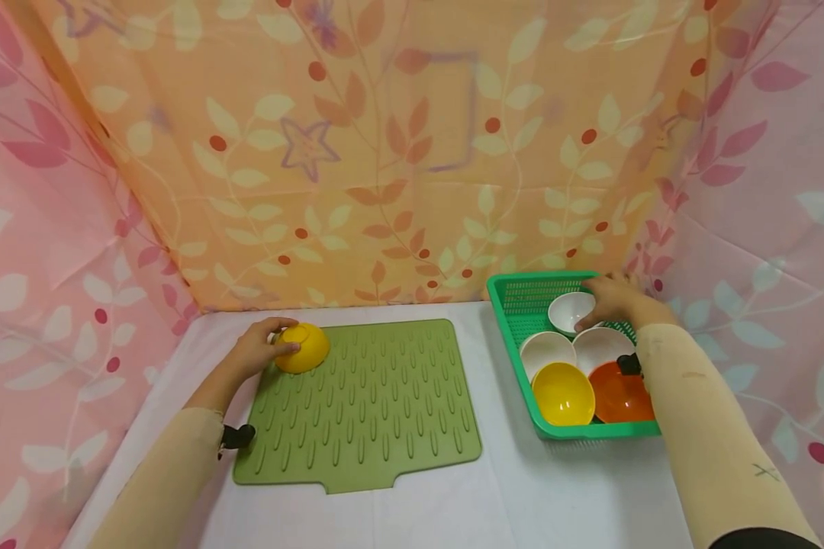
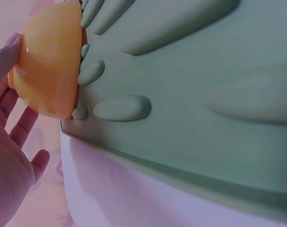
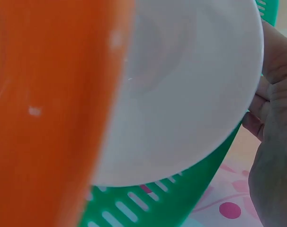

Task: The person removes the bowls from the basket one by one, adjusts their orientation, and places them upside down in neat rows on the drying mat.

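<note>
In the head view, my left hand (image 1: 257, 349) holds an upside-down yellow bowl (image 1: 307, 349) at the far left corner of a green ribbed drying mat (image 1: 364, 404). The left wrist view shows the thumb against this yellow bowl (image 2: 51, 61), its rim down by the mat. My right hand (image 1: 621, 300) reaches into the far right part of a green basket (image 1: 511, 351) and grips a small white bowl (image 1: 568, 311) at its right side. In the right wrist view, a larger white bowl (image 3: 195, 94) hides most of the right fingers.
Also in the basket are two larger white bowls, a yellow bowl (image 1: 563, 393) and an orange bowl (image 1: 618, 395). A white cloth (image 1: 453, 503) covers the table. Floral curtains (image 1: 398, 152) stand behind and at both sides.
</note>
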The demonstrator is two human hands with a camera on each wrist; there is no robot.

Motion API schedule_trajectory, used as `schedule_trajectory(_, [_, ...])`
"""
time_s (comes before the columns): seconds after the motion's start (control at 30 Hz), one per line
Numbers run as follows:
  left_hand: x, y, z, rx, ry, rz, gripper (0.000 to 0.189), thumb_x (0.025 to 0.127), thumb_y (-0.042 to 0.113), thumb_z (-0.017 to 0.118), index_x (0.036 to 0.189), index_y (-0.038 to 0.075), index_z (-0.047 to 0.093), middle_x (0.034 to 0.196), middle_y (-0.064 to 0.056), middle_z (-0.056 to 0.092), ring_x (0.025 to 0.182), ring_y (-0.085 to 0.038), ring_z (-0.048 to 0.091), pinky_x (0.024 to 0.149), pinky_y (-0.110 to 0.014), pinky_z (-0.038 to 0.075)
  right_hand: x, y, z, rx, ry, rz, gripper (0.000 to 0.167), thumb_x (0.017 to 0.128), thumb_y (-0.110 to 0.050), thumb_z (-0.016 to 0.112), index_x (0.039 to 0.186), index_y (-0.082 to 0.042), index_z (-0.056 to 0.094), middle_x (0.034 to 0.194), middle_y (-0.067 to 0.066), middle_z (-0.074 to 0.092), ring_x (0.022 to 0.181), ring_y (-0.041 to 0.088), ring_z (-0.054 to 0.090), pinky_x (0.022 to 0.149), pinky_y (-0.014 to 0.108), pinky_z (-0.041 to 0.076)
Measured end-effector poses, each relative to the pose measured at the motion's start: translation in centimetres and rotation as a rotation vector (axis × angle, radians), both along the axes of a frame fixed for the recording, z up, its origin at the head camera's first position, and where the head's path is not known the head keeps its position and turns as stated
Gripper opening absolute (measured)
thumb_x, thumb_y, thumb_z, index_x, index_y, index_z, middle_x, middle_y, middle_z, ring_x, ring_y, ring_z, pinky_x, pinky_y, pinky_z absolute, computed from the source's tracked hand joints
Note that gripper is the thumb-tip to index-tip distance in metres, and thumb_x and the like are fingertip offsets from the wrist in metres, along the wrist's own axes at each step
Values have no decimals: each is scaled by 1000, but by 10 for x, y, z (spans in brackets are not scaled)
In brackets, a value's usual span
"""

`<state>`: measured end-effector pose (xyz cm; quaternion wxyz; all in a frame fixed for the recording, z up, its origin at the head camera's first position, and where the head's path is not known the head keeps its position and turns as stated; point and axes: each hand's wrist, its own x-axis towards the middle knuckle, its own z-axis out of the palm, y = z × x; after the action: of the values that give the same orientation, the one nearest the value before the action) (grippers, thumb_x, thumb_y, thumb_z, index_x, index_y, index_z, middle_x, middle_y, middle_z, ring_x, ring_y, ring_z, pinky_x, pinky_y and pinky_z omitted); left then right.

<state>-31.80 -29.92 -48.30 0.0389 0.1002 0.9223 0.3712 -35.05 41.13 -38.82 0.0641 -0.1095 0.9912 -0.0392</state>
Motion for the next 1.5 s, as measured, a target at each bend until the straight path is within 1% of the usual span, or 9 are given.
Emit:
schedule_trajectory(0.13, [1,-1,0,24,-5,8,60,93,37,76,144,13,57,154,-20,48,143,-48,38,111,-74,26,-1,-4,-2,53,23,25,103,69,-57,89,140,7,54,141,34,52,135,58,28,113,78,-1])
schedule_trajectory(0.33, [2,0,2,43,2,2,60,94,34,76,145,10,56,151,-22,50,139,-46,41,112,-73,25,-5,-8,-8,96,11,35,100,67,-62,88,133,8,59,135,33,57,130,58,34,111,78,4])
schedule_trajectory(0.6, [2,1,0,37,-4,9,61,93,36,76,145,12,56,149,-22,51,137,-46,42,111,-74,25,-8,-11,-18,96,-53,41,109,65,-68,85,136,9,57,141,36,52,134,56,32,111,79,3])
schedule_trajectory(0.73, [2,0,-1,28,9,4,61,94,37,76,145,11,56,148,-22,51,136,-46,43,111,-74,26,-10,-12,-22,100,-50,26,113,64,-71,84,138,9,55,144,36,49,136,57,31,111,81,3])
schedule_trajectory(0.9, [1,0,-1,34,10,-5,61,94,36,76,146,11,56,150,-21,51,136,-46,44,112,-73,25,-10,-9,-22,70,-19,17,109,65,-67,85,138,7,54,141,34,51,132,57,34,109,82,5])
schedule_trajectory(1.1, [-1,0,-2,28,17,-4,61,94,36,76,145,11,56,148,-22,52,134,-45,45,110,-73,27,-6,-5,-11,-37,54,5,108,66,-62,88,139,9,53,136,33,53,123,53,38,105,78,13])
schedule_trajectory(1.23, [-2,-1,-2,24,15,-2,61,94,38,75,146,13,56,149,-22,51,135,-45,44,111,-73,27,-3,-3,1,-62,106,-10,109,67,-64,87,140,8,50,134,34,51,122,53,35,104,79,15])
schedule_trajectory(1.3, [-1,-1,-2,27,13,-3,62,94,39,75,146,13,55,150,-22,50,136,-46,43,111,-73,26,-2,-3,7,-82,121,-20,109,67,-64,87,140,7,48,134,33,49,123,54,33,105,80,14])
schedule_trajectory(1.5, [1,-1,-2,37,16,-10,62,94,37,76,146,10,56,150,-23,50,138,-47,42,112,-74,24,5,-10,26,-124,189,-48,111,68,-69,84,143,4,46,137,33,44,131,57,27,113,76,-10])
